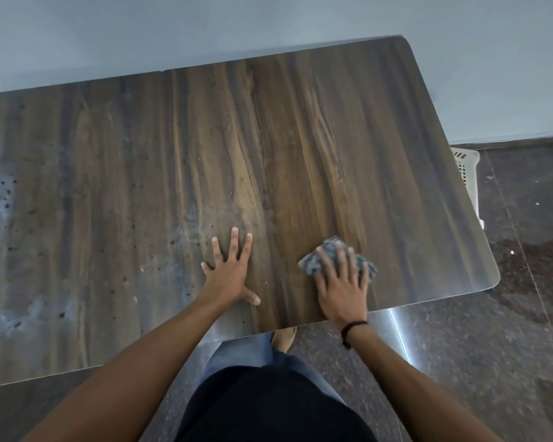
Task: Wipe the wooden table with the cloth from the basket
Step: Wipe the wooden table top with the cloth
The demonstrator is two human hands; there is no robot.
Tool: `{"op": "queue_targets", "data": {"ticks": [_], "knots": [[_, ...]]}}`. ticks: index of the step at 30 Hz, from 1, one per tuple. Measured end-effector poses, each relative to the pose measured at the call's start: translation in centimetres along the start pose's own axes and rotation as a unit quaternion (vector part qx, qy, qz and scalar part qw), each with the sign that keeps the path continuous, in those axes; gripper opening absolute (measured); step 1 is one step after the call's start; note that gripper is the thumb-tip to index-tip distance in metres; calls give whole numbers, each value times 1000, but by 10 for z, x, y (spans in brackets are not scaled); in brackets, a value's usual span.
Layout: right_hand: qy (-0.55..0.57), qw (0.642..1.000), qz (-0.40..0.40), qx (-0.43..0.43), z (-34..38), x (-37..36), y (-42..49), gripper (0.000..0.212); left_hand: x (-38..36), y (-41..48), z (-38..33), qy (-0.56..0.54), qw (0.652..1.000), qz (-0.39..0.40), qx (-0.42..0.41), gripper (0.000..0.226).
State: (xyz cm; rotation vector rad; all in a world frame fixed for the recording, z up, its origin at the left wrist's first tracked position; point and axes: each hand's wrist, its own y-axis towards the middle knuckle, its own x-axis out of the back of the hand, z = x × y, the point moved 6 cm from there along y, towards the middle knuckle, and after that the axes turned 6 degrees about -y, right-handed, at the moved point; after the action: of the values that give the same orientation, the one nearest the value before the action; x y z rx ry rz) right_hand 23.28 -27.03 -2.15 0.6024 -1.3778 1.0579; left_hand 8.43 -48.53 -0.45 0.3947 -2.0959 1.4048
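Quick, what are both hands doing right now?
Left hand: open, flat on the table.
Right hand: open, pressing the cloth.

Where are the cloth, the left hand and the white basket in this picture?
cloth point(310, 263), head view, on its uncovered left corner.
left hand point(229, 275), head view, on the back of the hand.
basket point(471, 180), head view, on its white wall beside the table.

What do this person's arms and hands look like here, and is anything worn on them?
No sleeves or gloves are in view. The left hand shows no ring, watch or band. The right hand has a thin black cord round its wrist, with a short end hanging down.
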Motion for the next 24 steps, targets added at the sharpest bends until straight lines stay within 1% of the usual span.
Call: {"op": "queue_targets", "data": {"ticks": [1, 2, 3, 4, 5, 6, 7, 8, 9, 10, 11, 12, 13, 14, 15, 16, 17, 18, 19, 20, 21, 22, 23, 24], "knots": [[-26, 997, -3, 76, 13, -6, -12, 54, 0, 0, 0, 0, 1000, 0, -2, 156], [-51, 984, -12, 170, 18, -12, -27, 55, 0, 0, 0, 0, 1000, -1, -4, 156], [-70, 970, -23, 232, 14, -11, -36, 55, 0, -1, 0, -1, 1000, -3, -5, 156], [-76, 970, -28, 230, 4, -7, -36, 56, 0, -1, 0, -2, 1000, -6, -5, 156], [-60, 984, -22, 164, -8, -5, -31, 55, 1, -1, 0, -5, 1000, -7, -2, 157], [-31, 996, -24, 76, -18, -3, -28, 55, 1, -1, 0, -7, 1000, -5, 2, 157], [-17, 1000, -14, 7, -19, -3, -31, 54, 0, -1, 1, -8, 1000, -4, 3, 157], [-8, 1000, -1, 2, -9, -5, -38, 55, 0, -1, 1, -8, 1000, -4, 2, 158], [-22, 998, 12, 64, 7, -13, -48, 55, -1, -1, 1, -8, 1000, -4, 0, 158], [-54, 987, 6, 151, 17, -19, -57, 54, 0, -1, 1, -8, 1000, -4, -1, 158], [-76, 973, -9, 218, 15, -19, -59, 53, 0, 0, 1, -10, 1000, -5, -3, 158], [-85, 968, -12, 235, 8, -13, -55, 53, 0, -1, 0, -11, 1000, -7, -3, 158], [-76, 979, -3, 189, -3, -9, -44, 53, 0, -1, 0, -11, 1000, -8, -2, 158], [-41, 994, 1, 105, -14, -7, -35, 53, 1, -2, 0, -12, 1000, -6, 1, 157], [-17, 999, 9, 25, -18, -8, -33, 53, 1, -3, 0, -15, 1000, -3, 3, 157], [-5, 1000, 10, 4, -10, -6, -38, 54, 1, -3, 1, -18, 1000, -2, 1, 157], [-20, 998, 5, 60, 7, -9, -47, 54, 0, -3, 1, -18, 1000, -2, -3, 157], [-51, 987, 4, 154, 20, -15, -59, 53, 0, -3, 0, -17, 1000, -3, -6, 157], [-76, 970, -11, 230, 21, -18, -67, 52, 0, -3, 0, -17, 1000, -3, -7, 157], [-80, 965, -8, 250, 16, -14, -65, 52, 1, -3, -1, -18, 1000, -4, -8, 157], [-73, 974, 0, 212, 10, -11, -55, 53, 1, -4, 0, -19, 1000, -7, -7, 157], [-43, 990, 8, 132, 3, -10, -45, 54, 2, -4, 0, -21, 1000, -8, -7, 157], [-19, 999, 13, 47, 3, -11, -41, 54, 1, -4, 1, -22, 1000, -7, -8, 158], [-12, 1000, 25, 11, 13, -13, -43, 55, 0, -4, 2, -21, 1000, -7, -10, 158]]}}
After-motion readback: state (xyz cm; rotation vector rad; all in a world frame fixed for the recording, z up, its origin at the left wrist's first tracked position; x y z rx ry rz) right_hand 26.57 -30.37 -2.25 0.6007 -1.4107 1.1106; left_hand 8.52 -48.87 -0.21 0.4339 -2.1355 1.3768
